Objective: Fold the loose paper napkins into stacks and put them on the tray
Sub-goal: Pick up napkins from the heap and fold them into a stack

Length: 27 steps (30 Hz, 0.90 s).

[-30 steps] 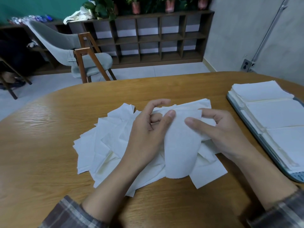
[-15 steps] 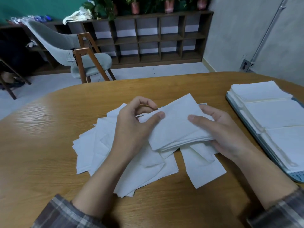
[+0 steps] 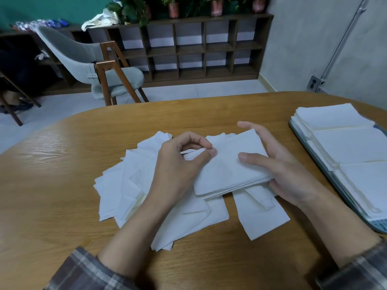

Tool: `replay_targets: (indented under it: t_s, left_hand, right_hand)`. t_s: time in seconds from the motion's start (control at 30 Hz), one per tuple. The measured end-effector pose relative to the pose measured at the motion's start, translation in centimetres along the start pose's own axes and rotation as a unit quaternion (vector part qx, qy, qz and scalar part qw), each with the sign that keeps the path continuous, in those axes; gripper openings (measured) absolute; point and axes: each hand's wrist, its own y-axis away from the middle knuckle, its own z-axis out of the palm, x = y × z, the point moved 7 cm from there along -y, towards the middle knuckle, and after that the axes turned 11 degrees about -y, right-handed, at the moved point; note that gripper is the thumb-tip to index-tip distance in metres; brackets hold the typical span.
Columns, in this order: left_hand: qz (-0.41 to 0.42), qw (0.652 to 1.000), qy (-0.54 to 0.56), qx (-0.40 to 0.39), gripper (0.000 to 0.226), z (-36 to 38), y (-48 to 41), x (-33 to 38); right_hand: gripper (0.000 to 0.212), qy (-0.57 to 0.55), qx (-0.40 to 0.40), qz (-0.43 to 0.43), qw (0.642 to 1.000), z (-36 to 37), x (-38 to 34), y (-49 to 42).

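**Two hands on one folded stack, loose napkins beneath**

Two plaid sleeves come in over the near edge of the table (image 3: pixel 62 174), the left sleeve (image 3: pixel 88 271) and the right sleeve (image 3: pixel 356 271). Just beyond them lie the loose napkins (image 3: pixel 125 185), a spread white heap on the middle of the table, some flat and some creased, with one sheet jutting toward the near edge.

Above that heap both hands hold the folded stack (image 3: pixel 230 170), several layers thick and lifted a little off the pile. The left hand (image 3: pixel 178 164) is curled, its fingers (image 3: pixel 211 152) pinching the stack's left end between thumb and forefinger. The right hand (image 3: pixel 287 170) grips the right end, thumb laid across the top, the other fingers below, the forefinger reaching past the far corner.

At the right edge of the table sits the tray (image 3: pixel 380 226), grey-blue, carrying the finished stacks (image 3: pixel 351 147) in neat rows.

Past the far edge stand a grey chair (image 3: pixel 83 57) with wooden legs, a low cubby shelf (image 3: pixel 188 45) against the wall, and potted plants (image 3: pixel 173 7) on top of it.
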Motion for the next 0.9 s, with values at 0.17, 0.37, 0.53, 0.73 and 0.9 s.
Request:
replay_targets:
  t_s: [0.17, 0.37, 0.53, 0.73, 0.9]
  left_hand:
    - [0.007, 1.0, -0.015, -0.008, 0.012, 0.2, 0.2, 0.3]
    - [0.031, 0.999, -0.023, -0.021, 0.012, 0.4, 0.3, 0.8]
    - [0.027, 0.999, -0.028, -0.001, 0.012, 0.2, 0.5, 0.6]
    - [-0.006, 1.0, -0.012, -0.006, 0.038, 0.0, 0.8, 1.2]
    - [-0.023, 0.999, 0.02, -0.033, 0.044, 0.4, 0.9, 0.9]
  right_hand:
    - [0.062, 0.046, 0.007, -0.016, 0.999, 0.0, -0.2, 0.1]
    - [0.069, 0.096, 0.014, -0.03, 0.995, 0.0, -0.5, 0.2]
    - [0.071, 0.097, 0.016, -0.049, 0.994, 0.4, -0.9, 0.3]
    - [0.075, -0.034, 0.012, -0.086, 0.996, 0.0, -1.7, 0.4]
    - [0.069, 0.022, 0.035, -0.095, 0.995, -0.5, -1.4, 0.1]
